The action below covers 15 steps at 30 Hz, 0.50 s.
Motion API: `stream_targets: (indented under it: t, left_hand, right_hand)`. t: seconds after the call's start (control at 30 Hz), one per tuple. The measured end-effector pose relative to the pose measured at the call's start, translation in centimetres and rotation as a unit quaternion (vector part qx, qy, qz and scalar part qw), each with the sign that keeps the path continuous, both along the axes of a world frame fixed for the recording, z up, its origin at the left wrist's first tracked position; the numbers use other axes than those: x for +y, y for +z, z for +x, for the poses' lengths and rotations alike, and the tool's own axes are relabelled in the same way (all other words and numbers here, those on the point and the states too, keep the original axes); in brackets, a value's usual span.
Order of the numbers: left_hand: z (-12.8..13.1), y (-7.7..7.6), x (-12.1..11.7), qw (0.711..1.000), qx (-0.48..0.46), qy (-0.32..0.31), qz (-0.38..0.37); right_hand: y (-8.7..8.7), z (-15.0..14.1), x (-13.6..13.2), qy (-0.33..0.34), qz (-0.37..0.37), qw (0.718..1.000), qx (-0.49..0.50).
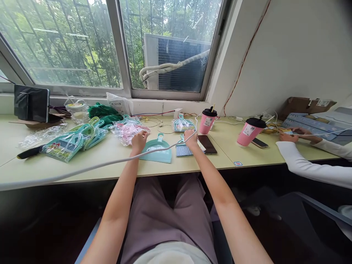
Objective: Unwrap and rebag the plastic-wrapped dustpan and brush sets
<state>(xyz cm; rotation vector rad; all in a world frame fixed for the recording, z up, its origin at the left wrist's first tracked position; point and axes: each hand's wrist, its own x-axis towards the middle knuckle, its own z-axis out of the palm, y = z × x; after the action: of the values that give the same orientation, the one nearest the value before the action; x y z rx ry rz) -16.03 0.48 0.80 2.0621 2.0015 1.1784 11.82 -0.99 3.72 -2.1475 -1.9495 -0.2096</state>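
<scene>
My left hand point(139, 141), its fingers curled together, is at the right edge of a pink bundle in clear plastic point(126, 131); whatever it may hold is hidden. Just right of that hand, a light-blue dustpan point(157, 151) lies flat, handle pointing toward the window. My right hand point(190, 138) rests low over the table beside a small blue brush point(183, 149). A grey-white cable crosses in front of it, so its fingers are partly hidden. Behind it lies a wrapped dustpan-and-brush set point(182, 124).
Several wrapped green and blue sets point(68, 143) and a black-handled tool point(29, 153) lie at left. Pink cups point(207, 121) and a dark phone point(207, 144) are at right. The cable point(110, 161) hangs across the foreground. A co-worker's hands point(288, 136) are farther right.
</scene>
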Motion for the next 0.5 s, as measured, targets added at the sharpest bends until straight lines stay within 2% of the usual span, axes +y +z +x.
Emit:
stream_targets:
  t: [0.07,0.13,0.2,0.3,0.4,0.5]
  left_hand:
    - [-0.5,0.1,0.1,1.0,-0.016,-0.017,-0.008]
    - [-0.9,0.1,0.3,0.998,-0.023,-0.048,-0.02]
    - [-0.9,-0.2,0.3,0.996,-0.022,-0.077,-0.037]
    - [-0.5,-1.0,0.5,0.993,0.001,-0.107,-0.058]
    - [-0.1,-1.5,0.8,0.993,0.009,-0.105,-0.05]
    - [-0.1,-1.2,1.1,0.996,-0.042,-0.081,-0.01]
  right_hand:
    - [0.2,0.3,0.6,0.013,-0.005,1.0,-0.014]
    - [0.3,0.7,1.4,0.013,-0.051,0.998,-0.024]
    - [0.1,0.9,2.0,-0.003,-0.093,0.995,-0.025]
    - [-0.4,1.1,2.6,-0.021,-0.107,0.994,-0.019]
    - [-0.5,1.7,2.8,-0.027,-0.106,0.994,-0.015]
    - [-0.4,2.8,2.7,-0.02,-0.12,0.993,0.012]
